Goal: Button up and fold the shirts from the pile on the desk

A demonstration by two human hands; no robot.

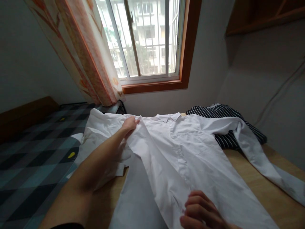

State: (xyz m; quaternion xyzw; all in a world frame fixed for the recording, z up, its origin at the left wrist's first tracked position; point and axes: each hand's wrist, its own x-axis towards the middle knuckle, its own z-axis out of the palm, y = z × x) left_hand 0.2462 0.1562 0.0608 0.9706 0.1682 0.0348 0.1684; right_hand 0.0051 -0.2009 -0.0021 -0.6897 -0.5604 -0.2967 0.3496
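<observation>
A white button-up shirt (202,152) lies front up across a wooden table, its collar toward the window and one sleeve stretched out to the right. My left hand (130,123) is closed on the cloth near the shoulder on the shirt's left side. From there a fold of the side runs diagonally over the front toward me. My right hand (202,211) has its fingers curled on the lower front, beside the button line, gripping the cloth; its thumb is hidden. More white cloth (95,136) lies under and beyond my left forearm.
Black-and-white striped cloth (227,140) lies under the right sleeve at the back. The wooden table (281,190) shows at the right. A bed with a checked cover (35,162) adjoins on the left. Behind are a curtain (88,51) and a barred window (147,41); a shelf (264,27) hangs upper right.
</observation>
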